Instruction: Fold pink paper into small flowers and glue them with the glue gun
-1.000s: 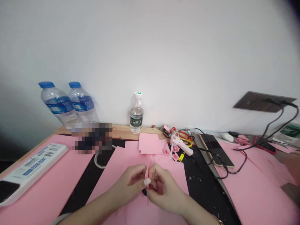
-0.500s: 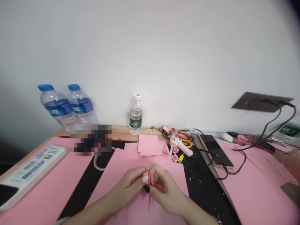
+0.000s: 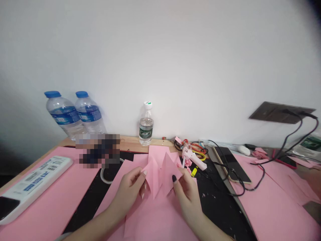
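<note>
Creased pink paper sheet (image 3: 156, 177) stands part-open — folds made, shaping apparently unfinished — while your left hand (image 3: 132, 187) and right hand (image 3: 187, 190), apart, pinch opposite sides.

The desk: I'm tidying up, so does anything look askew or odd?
Yes: a black cable loops loosely across the phone and might snag. The blue-capped bottles appear to lean, possibly lens distortion. A pixelated patch masks whatever lies in front of them.

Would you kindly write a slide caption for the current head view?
Left hand and right hand hold creased pink paper above pink sheets, a glue gun lying beyond.
</note>
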`<state>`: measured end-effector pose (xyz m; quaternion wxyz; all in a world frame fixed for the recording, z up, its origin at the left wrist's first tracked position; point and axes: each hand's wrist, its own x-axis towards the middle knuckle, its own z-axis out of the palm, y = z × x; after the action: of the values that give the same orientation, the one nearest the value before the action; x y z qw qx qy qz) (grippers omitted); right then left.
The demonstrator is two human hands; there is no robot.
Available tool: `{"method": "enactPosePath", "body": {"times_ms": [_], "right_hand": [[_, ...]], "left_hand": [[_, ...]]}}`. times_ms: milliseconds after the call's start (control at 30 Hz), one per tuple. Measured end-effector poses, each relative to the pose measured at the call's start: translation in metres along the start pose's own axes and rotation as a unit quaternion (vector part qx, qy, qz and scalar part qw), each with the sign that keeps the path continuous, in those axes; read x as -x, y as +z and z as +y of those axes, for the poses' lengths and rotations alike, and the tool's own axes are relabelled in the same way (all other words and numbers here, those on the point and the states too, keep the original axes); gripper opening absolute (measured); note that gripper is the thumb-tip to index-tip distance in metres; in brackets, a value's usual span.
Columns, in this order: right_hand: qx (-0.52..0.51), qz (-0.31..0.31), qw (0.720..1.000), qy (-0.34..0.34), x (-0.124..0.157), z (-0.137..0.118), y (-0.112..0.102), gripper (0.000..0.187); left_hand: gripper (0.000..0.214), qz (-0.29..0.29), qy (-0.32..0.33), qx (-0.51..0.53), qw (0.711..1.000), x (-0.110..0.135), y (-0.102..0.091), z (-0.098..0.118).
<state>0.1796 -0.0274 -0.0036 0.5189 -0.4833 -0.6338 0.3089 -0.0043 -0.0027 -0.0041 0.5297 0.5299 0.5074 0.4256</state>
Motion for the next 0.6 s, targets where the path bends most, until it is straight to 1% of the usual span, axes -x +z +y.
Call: {"method": "enactPosePath", "body": {"times_ms": [67, 200, 267, 333, 367, 400, 433, 467, 533, 567, 600], "right_hand": [[0.025, 0.018, 0.999, -0.028, 0.0, 0.0, 0.0, 0.014], [0.054, 0.045, 0.994, -0.082, 0.0, 0.001, 0.002, 0.021], [0.066, 0.033, 0.992, -0.1, 0.0, 0.0, 0.002, 0.017], [0.077, 0.017, 0.989, -0.122, 0.0, -0.003, 0.002, 0.015], [0.081, 0.01, 0.987, -0.136, 0.0, -0.004, 0.002, 0.015], [0.084, 0.007, 0.985, -0.153, 0.0, -0.005, 0.002, 0.017], [0.087, 0.001, 0.982, -0.167, 0.001, -0.007, 0.002, 0.018], [0.089, -0.013, 0.98, -0.175, 0.001, -0.008, 0.002, 0.019], [0.093, -0.062, 0.977, -0.179, 0.001, -0.012, 0.002, 0.021], [0.092, -0.09, 0.975, -0.18, 0.001, -0.014, 0.002, 0.023], [0.091, -0.117, 0.972, -0.181, 0.0, -0.016, 0.003, 0.026]], "left_hand": [[0.036, 0.031, 0.0, -0.014, 0.999, -0.004, -0.003, 0.0], [0.036, 0.069, 0.017, -0.022, 0.997, -0.011, -0.009, 0.0], [0.037, 0.09, 0.026, 0.003, 0.996, -0.011, -0.01, 0.001], [0.037, 0.091, 0.043, 0.031, 0.994, -0.008, -0.01, 0.002], [0.034, 0.073, 0.052, 0.043, 0.995, -0.006, -0.009, 0.002], [0.029, 0.041, 0.064, 0.053, 0.996, -0.004, -0.007, 0.001], [0.017, -0.011, 0.059, 0.068, 0.996, -0.001, -0.004, 0.0], [0.022, -0.063, 0.053, 0.088, 0.993, 0.001, -0.001, -0.001], [0.051, -0.174, 0.031, 0.131, 0.976, 0.005, 0.005, -0.006], [0.061, -0.216, 0.02, 0.153, 0.964, 0.006, 0.008, -0.008], [0.067, -0.231, 0.018, 0.174, 0.957, 0.007, 0.01, -0.01]]}}
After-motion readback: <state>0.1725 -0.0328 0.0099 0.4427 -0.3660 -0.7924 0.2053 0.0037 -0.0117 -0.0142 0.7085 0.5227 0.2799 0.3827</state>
